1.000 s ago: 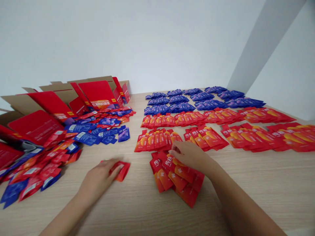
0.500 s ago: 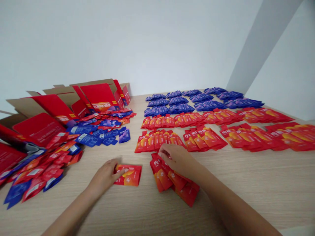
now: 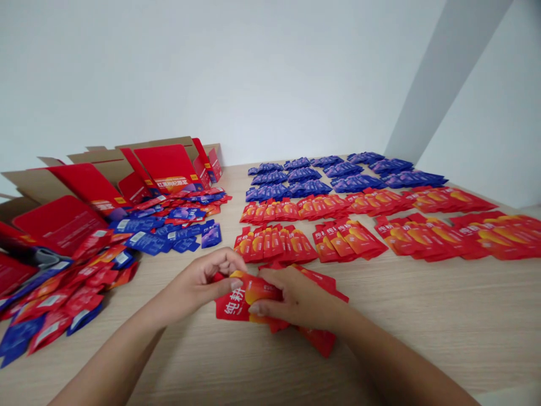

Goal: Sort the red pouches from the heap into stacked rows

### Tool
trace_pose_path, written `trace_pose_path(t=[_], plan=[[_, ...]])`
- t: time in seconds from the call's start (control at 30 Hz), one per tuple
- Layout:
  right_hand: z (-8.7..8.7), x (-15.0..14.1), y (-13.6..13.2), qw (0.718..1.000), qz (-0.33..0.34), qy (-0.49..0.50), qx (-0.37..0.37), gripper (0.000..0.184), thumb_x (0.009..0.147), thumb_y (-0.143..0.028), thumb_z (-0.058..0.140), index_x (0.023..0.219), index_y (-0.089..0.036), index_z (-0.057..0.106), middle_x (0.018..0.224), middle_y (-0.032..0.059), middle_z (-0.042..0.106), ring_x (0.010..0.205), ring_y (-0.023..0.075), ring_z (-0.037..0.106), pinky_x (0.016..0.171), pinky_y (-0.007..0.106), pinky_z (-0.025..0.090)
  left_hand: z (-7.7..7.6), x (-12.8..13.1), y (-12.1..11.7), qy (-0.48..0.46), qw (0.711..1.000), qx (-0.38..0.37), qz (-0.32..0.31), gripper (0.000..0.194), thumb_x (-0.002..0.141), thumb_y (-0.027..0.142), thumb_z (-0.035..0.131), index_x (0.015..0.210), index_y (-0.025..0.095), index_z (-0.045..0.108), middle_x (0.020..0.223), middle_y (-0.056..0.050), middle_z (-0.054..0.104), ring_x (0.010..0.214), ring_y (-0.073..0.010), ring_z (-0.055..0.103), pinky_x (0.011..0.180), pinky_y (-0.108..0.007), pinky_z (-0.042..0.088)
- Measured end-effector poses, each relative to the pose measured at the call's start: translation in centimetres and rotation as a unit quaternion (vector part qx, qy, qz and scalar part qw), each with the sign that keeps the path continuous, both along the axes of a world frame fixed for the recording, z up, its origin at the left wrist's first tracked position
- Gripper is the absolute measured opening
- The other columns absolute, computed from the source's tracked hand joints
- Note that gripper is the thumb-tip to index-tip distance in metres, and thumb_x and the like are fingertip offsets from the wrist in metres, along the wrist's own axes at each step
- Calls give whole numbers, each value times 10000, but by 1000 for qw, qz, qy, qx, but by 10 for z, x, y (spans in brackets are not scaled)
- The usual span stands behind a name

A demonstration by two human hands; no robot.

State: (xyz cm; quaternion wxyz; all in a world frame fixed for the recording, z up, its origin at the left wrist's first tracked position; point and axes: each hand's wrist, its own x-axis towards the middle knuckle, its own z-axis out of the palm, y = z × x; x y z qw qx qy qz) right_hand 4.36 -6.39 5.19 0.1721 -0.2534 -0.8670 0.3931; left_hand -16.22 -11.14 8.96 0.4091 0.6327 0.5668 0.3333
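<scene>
In the head view my left hand (image 3: 196, 287) pinches the left end of a red sachet (image 3: 234, 305) with an orange print and white lettering. My right hand (image 3: 302, 296) grips the same sachet from the other end, thumb on top. Whether more than one sachet is between the hands I cannot tell. Beneath and behind my right hand lies a loose fan of red sachets (image 3: 319, 339), partly covered by it. Just beyond, a neat overlapping bundle of red sachets (image 3: 270, 243) rests on the table.
Further red bundles (image 3: 346, 239) and rows of blue sachet bundles (image 3: 306, 189) spread over the table (image 3: 228, 372) at the back and right. At left is a mixed heap of red and blue sachets (image 3: 84, 293), with open red cartons (image 3: 164, 169) behind it against the wall.
My left hand has lifted the single red sachet off the table and brought it right and up. My right hand has turned from the loose sachets and now grips the sachet too.
</scene>
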Motion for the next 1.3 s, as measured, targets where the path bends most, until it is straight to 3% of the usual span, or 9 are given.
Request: trace_pose_path(t=[0.2, 0.4, 0.5, 0.57, 0.7, 0.8, 0.97, 1.17, 1.3], plan=[[0, 5, 15, 998, -24, 17, -53, 217, 790, -358, 623, 839, -147, 603, 765, -16, 624, 666, 125, 559, 549, 206, 364, -9, -1, 13, -51, 998, -19, 30, 262, 636, 335, 720, 813, 170, 618, 582, 64, 481, 494, -63, 425, 467, -177, 327], [6, 24, 29, 992, -79, -47, -82, 397, 779, -458, 600, 1004, -132, 625, 958, 68, 674, 872, 224, 618, 744, 317, 463, -36, 7, 28, -117, 988, -73, 72, 347, 705, 451, 674, 881, 166, 581, 478, 90, 474, 364, -56, 397, 387, -180, 289], [-10, 43, 30, 978, -169, -76, -98, 438, 786, -454, 589, 1077, -127, 617, 1068, 111, 658, 983, 261, 600, 838, 372, 454, -61, 8, 25, -191, 965, -126, 131, 327, 694, 417, 711, 833, 140, 605, 683, -12, 642, 632, -132, 613, 564, -234, 472], [-26, 53, 26, 973, -197, -73, -97, 342, 829, -399, 536, 1017, -132, 638, 1026, 111, 668, 944, 251, 610, 821, 378, 464, -75, 11, 16, -252, 936, -160, 187, 257, 672, 290, 752, 833, 137, 622, 837, -51, 677, 832, -166, 640, 722, -267, 507], [-58, 61, 14, 969, -237, -63, 22, 229, 849, -326, 513, 936, -155, 638, 1033, 106, 647, 1001, 241, 560, 893, 402, 420, -81, 26, -2, -365, 875, -204, 246, 170, 700, 106, 698, 842, 148, 614, 923, -77, 690, 943, -199, 639, 789, -329, 524], [-70, 60, 6, 952, -285, -84, 79, 259, 839, -377, 538, 939, -145, 593, 1014, 119, 622, 969, 246, 549, 855, 402, 427, -75, 37, -6, -395, 862, -223, 228, 147, 697, 60, 679, 779, 149, 596, 835, -62, 705, 849, -206, 667, 746, -377, 546], [-79, 59, -5, 933, -327, -91, 122, 306, 823, -439, 559, 931, -153, 564, 971, 120, 615, 931, 257, 556, 819, 409, 435, -72, 52, 0, -370, 874, -263, 170, 86, 693, 69, 694, 761, 98, 653, 755, -94, 727, 696, -172, 688, 687, -265, 542], [-95, 59, -16, 918, -344, -59, 187, 494, 822, -445, 578, 1160, -86, 536, 1115, 187, 596, 1050, 299, 535, 920, 447, 415, -76, 77, -6, -409, 866, -263, 115, 364, 633, 139, 762, 982, 101, 661, 939, -125, 733, 863, -238, 695, 820, -334, 533], [-95, 58, -23, 920, -321, -104, 200, 478, 845, -441, 560, 1154, -77, 576, 1107, 195, 610, 1036, 306, 533, 918, 455, 416, -76, 87, -11, -375, 886, -251, 107, 437, 609, 171, 786, 1018, 104, 648, 981, -136, 724, 916, -259, 684, 863, -356, 511]])
